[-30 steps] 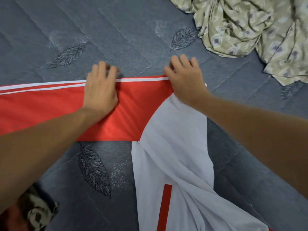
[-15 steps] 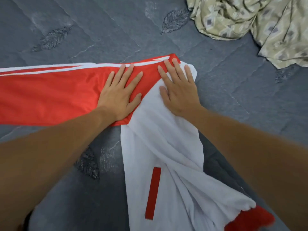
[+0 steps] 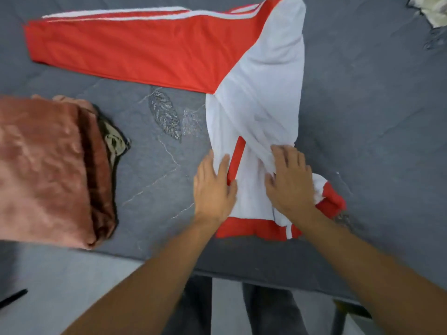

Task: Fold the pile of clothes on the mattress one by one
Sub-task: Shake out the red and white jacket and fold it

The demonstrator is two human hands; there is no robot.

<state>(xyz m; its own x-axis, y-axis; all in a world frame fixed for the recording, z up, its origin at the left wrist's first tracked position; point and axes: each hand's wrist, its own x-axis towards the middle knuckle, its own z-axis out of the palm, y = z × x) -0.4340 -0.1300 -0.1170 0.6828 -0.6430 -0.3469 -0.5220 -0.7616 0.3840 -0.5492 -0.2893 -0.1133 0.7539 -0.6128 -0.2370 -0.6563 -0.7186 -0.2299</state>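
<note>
A grey quilted mattress with stitched leaf patterns fills most of the view; its near edge runs across below the forearms, and a pale floor shows beneath it, with the person's dark trouser legs standing there.

The red and white jacket lies flat on the mattress. Its white body stretches away beyond the fingertips, and a red sleeve with white stripes reaches far out to the left of them. The left hand lies flat on the white cloth beside a short red stripe, fingers straight and released. The right hand rests on a bunched fold just right of that stripe; its fingers look relaxed rather than clenched, though blur softens them. A red hem band sits under both wrists.

Well left of the left fingers sits a folded pink plush blanket over a dark patterned cloth, cut off by the frame. A pale crumpled fabric is barely visible at the top right corner.
</note>
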